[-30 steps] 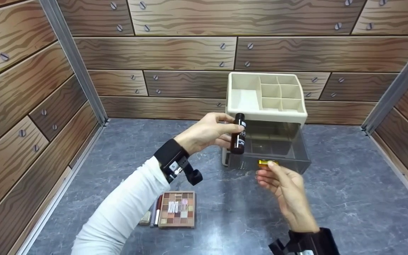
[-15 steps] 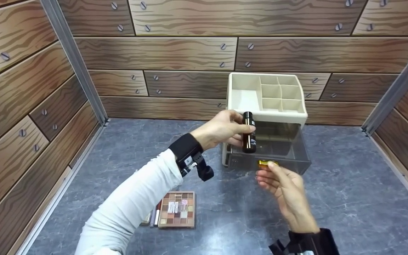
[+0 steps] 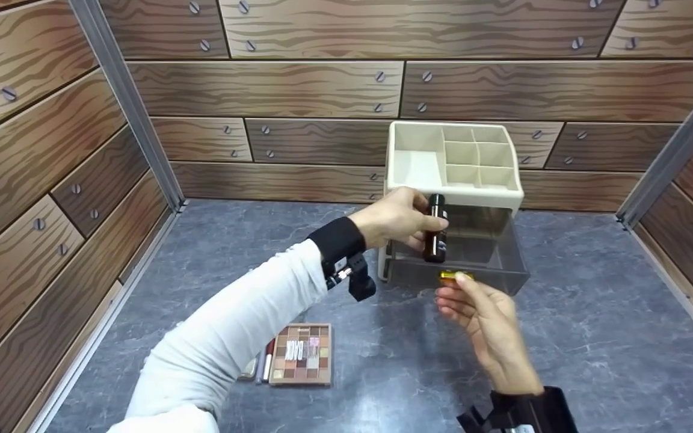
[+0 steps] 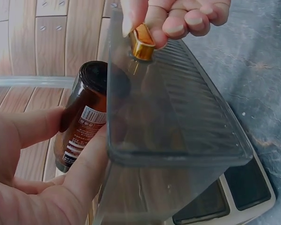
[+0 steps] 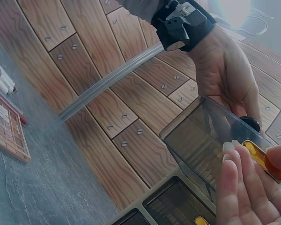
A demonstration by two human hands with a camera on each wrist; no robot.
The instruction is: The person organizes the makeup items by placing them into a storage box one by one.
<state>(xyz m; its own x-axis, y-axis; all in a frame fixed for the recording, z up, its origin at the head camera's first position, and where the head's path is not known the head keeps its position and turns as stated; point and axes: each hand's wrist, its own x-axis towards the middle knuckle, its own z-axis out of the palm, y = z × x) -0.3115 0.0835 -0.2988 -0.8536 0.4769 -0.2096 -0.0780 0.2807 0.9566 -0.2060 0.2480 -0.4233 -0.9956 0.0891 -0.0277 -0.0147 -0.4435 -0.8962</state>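
Observation:
A dark brown bottle (image 3: 435,240) with a black cap and printed label is held by my left hand (image 3: 396,218), thumb on one side and fingers behind. It hangs nearly upright over the pulled-out smoky clear drawer (image 3: 506,280) of a cream cosmetics organizer (image 3: 455,196). In the left wrist view the bottle (image 4: 86,124) is just behind the drawer's front panel (image 4: 178,136). My right hand (image 3: 494,328) pinches the drawer's gold handle (image 3: 447,276) between thumb and fingers. The right wrist view shows this handle (image 5: 254,150) close up, fingers around it.
An eyeshadow palette (image 3: 301,355) lies on the grey marbled table at front left, slim tubes (image 3: 264,367) beside it, partly behind the left sleeve. The organizer's top has several compartments (image 3: 464,156). Wood-patterned walls (image 3: 262,90) stand behind and at both sides.
My left hand has moved right with the bottle, from the drawer's left side to over its interior. The right hand stays on the handle, and the drawer has not moved.

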